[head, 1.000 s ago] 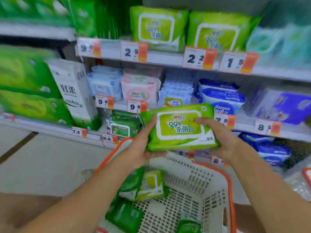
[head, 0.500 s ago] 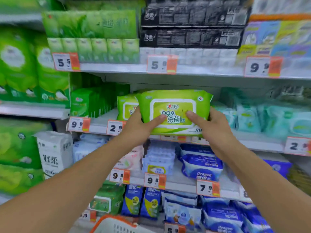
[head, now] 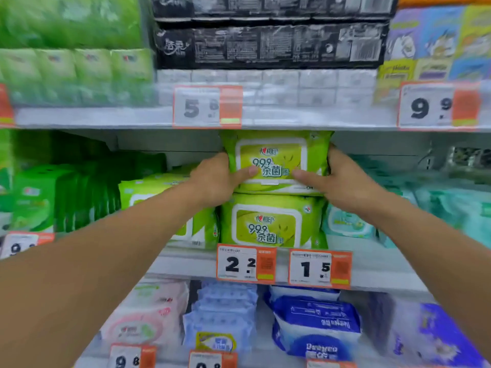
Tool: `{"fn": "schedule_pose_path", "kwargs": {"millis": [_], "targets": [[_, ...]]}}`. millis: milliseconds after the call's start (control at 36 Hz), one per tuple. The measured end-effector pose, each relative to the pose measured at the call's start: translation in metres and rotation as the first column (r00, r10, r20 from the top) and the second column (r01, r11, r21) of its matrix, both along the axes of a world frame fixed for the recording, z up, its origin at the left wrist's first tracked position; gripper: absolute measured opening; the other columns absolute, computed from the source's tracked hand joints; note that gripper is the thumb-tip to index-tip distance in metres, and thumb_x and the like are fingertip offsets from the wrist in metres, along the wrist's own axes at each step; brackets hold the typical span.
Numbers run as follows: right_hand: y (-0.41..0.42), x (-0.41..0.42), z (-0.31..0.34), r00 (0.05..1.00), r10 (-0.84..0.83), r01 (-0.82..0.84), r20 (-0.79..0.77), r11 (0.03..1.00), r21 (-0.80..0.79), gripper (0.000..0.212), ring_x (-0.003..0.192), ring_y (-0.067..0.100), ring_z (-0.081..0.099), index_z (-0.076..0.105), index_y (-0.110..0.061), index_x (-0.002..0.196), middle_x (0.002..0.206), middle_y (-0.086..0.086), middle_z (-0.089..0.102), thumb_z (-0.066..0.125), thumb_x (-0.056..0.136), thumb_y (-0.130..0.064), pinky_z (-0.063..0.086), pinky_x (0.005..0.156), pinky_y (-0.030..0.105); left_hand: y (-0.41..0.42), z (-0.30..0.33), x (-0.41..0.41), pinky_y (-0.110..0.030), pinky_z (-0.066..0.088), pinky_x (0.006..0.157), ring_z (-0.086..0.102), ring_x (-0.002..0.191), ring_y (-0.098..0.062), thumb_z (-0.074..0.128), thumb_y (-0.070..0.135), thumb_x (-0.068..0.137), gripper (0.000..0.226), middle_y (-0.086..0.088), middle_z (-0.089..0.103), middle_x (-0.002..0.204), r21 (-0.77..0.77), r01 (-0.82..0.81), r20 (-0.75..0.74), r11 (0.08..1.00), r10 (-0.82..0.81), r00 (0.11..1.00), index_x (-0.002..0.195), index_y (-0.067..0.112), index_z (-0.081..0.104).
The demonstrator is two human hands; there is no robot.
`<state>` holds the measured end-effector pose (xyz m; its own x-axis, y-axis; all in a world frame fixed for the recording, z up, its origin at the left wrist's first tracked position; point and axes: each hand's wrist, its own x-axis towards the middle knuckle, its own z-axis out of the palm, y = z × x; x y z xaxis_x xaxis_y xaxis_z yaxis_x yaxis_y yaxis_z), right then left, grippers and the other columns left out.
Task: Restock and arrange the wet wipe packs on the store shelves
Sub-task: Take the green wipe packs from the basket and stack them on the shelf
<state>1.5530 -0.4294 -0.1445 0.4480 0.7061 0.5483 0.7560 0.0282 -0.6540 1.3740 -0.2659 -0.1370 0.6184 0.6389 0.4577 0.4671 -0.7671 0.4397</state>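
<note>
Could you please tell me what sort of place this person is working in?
Most likely a shop aisle for wipes and tissue goods: tiered shelves carry orange-and-white price tags on their edges, and packaged goods fill every level, such as the green wet wipe pack held by both hands.

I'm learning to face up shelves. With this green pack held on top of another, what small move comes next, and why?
Probably ease the top pack straight back until its front lines up with the pack below, then let go. The left hand and right hand grip its two ends, it already sits on the lower one, and there is little room under the shelf above.
</note>
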Motion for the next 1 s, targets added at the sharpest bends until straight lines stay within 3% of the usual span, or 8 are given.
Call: {"fn": "schedule_pose_path", "kwargs": {"millis": [56, 167, 250, 444, 583, 722, 861, 1000], "targets": [[0.012, 0.017, 0.004, 1.000, 0.002, -0.001, 0.025, 0.997, -0.077, 0.040, 0.106, 0.012, 0.063, 0.062, -0.026, 0.122, 0.115, -0.011, 0.069, 0.071, 0.087, -0.043, 0.048, 0.094, 0.030, 0.010, 0.003, 0.016, -0.038, 0.046, 0.099, 0.058, 0.117, -0.031, 0.045, 0.066, 0.092, 0.064, -0.008, 0.060, 0.133, 0.000, 0.003, -0.065, 1.000, -0.003, 0.998, 0.138, 0.022, 0.048], [0.040, 0.042, 0.009, 0.998, -0.002, 0.010, 0.063, 0.992, -0.126, 0.062, 0.123, 0.018, 0.056, 0.045, -0.026, 0.143, 0.135, -0.006, 0.059, 0.069, 0.089, -0.044, 0.041, 0.107, 0.032, 0.032, 0.011, 0.049, -0.030, 0.029, 0.110, 0.034, 0.143, -0.032, 0.033, 0.042, 0.106, 0.059, -0.011, 0.021, 0.162, 0.027, -0.055, -0.224, 0.998, 0.059, 0.973, 0.156, 0.019, 0.014], [0.061, 0.060, 0.007, 0.995, -0.004, 0.017, 0.102, 0.992, -0.126, 0.076, 0.131, 0.020, 0.049, 0.030, -0.024, 0.152, 0.145, -0.003, 0.052, 0.072, 0.089, -0.035, 0.038, 0.110, 0.032, 0.060, 0.008, 0.069, -0.032, 0.030, 0.111, 0.037, 0.140, -0.031, 0.039, 0.050, 0.102, 0.076, -0.012, 0.026, 0.160, 0.004, -0.085, -0.240, 0.996, 0.083, 0.967, 0.157, 0.013, 0.002], [0.110, 0.095, 0.012, 0.984, -0.045, 0.078, 0.173, 0.979, -0.188, 0.082, 0.140, 0.023, 0.040, 0.019, -0.023, 0.155, 0.154, 0.000, 0.042, 0.068, 0.092, -0.037, 0.031, 0.116, 0.036, 0.112, 0.002, 0.112, -0.027, 0.038, 0.095, 0.046, 0.131, -0.034, 0.039, 0.039, 0.104, 0.069, -0.015, 0.037, 0.153, 0.001, -0.095, -0.287, 0.995, 0.092, 0.953, 0.157, 0.014, 0.001], [0.139, 0.136, 0.008, 0.993, -0.033, 0.055, 0.114, 0.980, -0.190, 0.106, 0.137, 0.024, 0.046, 0.021, -0.029, 0.155, 0.150, 0.000, 0.048, 0.073, 0.069, -0.062, 0.036, 0.115, 0.047, 0.148, 0.001, 0.137, -0.042, 0.024, 0.119, 0.029, 0.146, -0.031, 0.035, 0.059, 0.098, 0.081, -0.007, 0.018, 0.163, -0.031, -0.069, -0.313, 0.997, 0.056, 0.948, 0.157, 0.024, -0.009], [0.151, 0.145, 0.007, 0.990, -0.112, 0.128, 0.084, 0.966, -0.224, 0.082, 0.135, 0.028, 0.047, 0.024, -0.018, 0.155, 0.150, 0.007, 0.047, 0.071, 0.089, -0.034, 0.038, 0.113, 0.045, 0.181, -0.003, 0.165, -0.047, 0.025, 0.118, 0.030, 0.145, -0.033, 0.032, 0.065, 0.095, 0.084, -0.008, 0.016, 0.164, -0.073, -0.062, -0.376, 0.995, 0.030, 0.926, 0.151, 0.035, -0.024], [0.152, 0.143, 0.008, 0.983, -0.174, 0.185, 0.064, 0.948, -0.258, 0.072, 0.131, 0.030, 0.050, 0.032, -0.021, 0.153, 0.149, 0.007, 0.049, 0.069, 0.092, -0.034, 0.040, 0.110, 0.042, 0.165, 0.000, 0.162, -0.042, 0.024, 0.119, 0.028, 0.146, -0.032, 0.032, 0.056, 0.101, 0.079, -0.009, 0.016, 0.164, -0.073, -0.072, -0.407, 0.995, 0.036, 0.913, 0.153, 0.028, -0.021], [0.124, 0.109, 0.013, 0.972, -0.229, 0.236, 0.058, 0.920, -0.313, 0.068, 0.133, 0.028, 0.048, 0.027, -0.015, 0.153, 0.152, 0.008, 0.044, 0.056, 0.098, -0.043, 0.037, 0.097, 0.026, 0.142, 0.005, 0.127, -0.042, 0.021, 0.120, 0.027, 0.147, -0.029, 0.031, 0.058, 0.100, 0.075, -0.005, 0.019, 0.163, -0.021, -0.045, -0.422, 0.999, 0.032, 0.906, 0.158, 0.027, -0.005]]}}
